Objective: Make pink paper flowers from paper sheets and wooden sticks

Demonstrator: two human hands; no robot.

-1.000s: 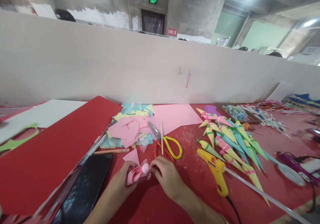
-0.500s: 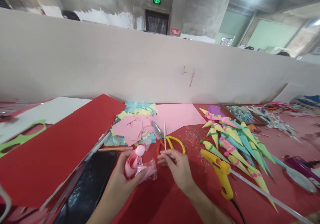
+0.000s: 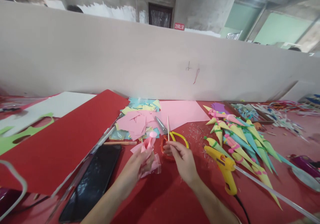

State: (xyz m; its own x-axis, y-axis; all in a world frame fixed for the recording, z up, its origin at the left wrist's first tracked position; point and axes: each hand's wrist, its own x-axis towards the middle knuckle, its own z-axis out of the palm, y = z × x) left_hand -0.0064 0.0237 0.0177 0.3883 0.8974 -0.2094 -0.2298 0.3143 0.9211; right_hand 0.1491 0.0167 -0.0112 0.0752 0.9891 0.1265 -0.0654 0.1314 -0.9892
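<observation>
Red table (image 3: 162, 197): left hand (image 3: 140, 162) grips rolled pink paper (image 3: 148, 144) (crinkly), right hand (image 3: 181, 157) pinches thin stick (image 3: 168, 128).

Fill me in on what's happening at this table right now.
A person sits at a red table doing paper craft. The left hand holds a rolled pink paper piece with a bit of clear wrap under it. The right hand pinches a thin wooden stick upright, just over the scissors. A yellow glue gun lies to the right beside a pile of finished paper cones. Cut pink squares and a dark phone lie on the left.
</observation>
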